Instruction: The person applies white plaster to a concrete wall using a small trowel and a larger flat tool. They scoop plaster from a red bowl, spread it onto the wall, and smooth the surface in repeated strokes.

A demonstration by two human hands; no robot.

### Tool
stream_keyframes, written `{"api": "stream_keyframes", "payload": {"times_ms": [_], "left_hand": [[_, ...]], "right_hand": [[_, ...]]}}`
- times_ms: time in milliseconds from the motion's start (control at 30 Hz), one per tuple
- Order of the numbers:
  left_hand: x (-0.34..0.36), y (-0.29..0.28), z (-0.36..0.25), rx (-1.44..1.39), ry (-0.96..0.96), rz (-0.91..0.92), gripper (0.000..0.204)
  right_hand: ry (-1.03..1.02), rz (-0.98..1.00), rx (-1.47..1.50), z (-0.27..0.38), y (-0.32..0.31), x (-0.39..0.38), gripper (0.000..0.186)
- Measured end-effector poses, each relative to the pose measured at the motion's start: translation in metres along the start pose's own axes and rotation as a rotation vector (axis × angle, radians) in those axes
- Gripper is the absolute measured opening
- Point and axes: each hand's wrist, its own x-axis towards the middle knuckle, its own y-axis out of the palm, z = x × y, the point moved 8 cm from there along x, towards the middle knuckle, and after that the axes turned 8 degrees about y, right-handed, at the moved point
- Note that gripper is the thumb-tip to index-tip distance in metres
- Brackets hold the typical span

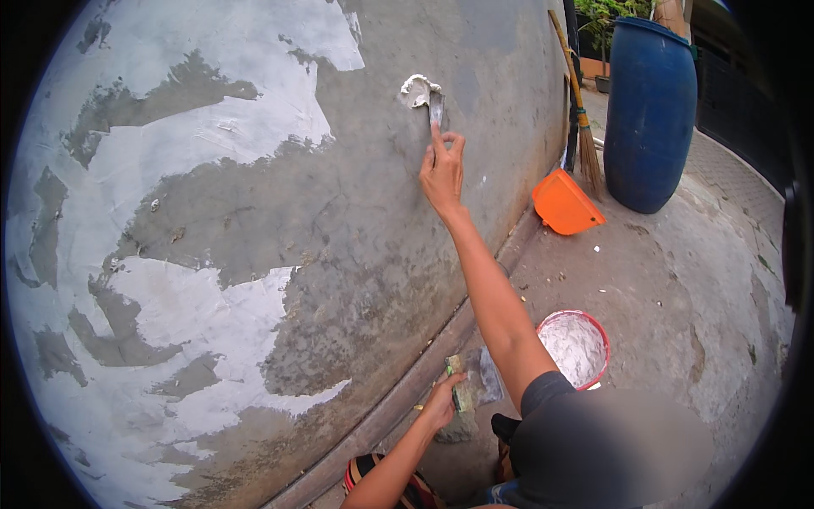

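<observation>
My right hand [443,174] is stretched far up the grey wall [381,195], its fingers closed on a putty knife [437,110]. At the blade's tip a thick lump of white putty [417,90] touches the wall. Low down, by the foot of the wall, my left hand [438,405] grips a wide flat scraper [460,386] with a worn, putty-stained yellow-green edge. Its full shape is hard to make out. White coating [212,144] lies in broad uneven patches over the wall's left part, with bare grey between them.
Beside my right arm a red-rimmed bucket [607,339] of white putty stands on the concrete ground [661,314]. Farther off are an orange dustpan [566,204], a broom [587,144] leaning on the wall's corner and a tall blue drum [651,114]. A low ledge [407,369] runs along the wall's base.
</observation>
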Motion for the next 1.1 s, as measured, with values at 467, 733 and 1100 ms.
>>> {"api": "stream_keyframes", "payload": {"times_ms": [467,733,1100], "left_hand": [[-0.01,0.004,-0.001,0.035,-0.031,-0.054,0.033],[-0.015,0.008,-0.008,0.05,0.028,-0.01,0.035],[-0.022,0.018,-0.008,0.054,0.013,0.024,0.036]], "right_hand": [[0.278,0.086,0.292,-0.026,-0.041,-0.035,0.045],[0.119,0.095,0.112,0.043,-0.049,0.037,0.035],[0.159,0.02,0.077,0.026,-0.066,0.018,0.035]]}}
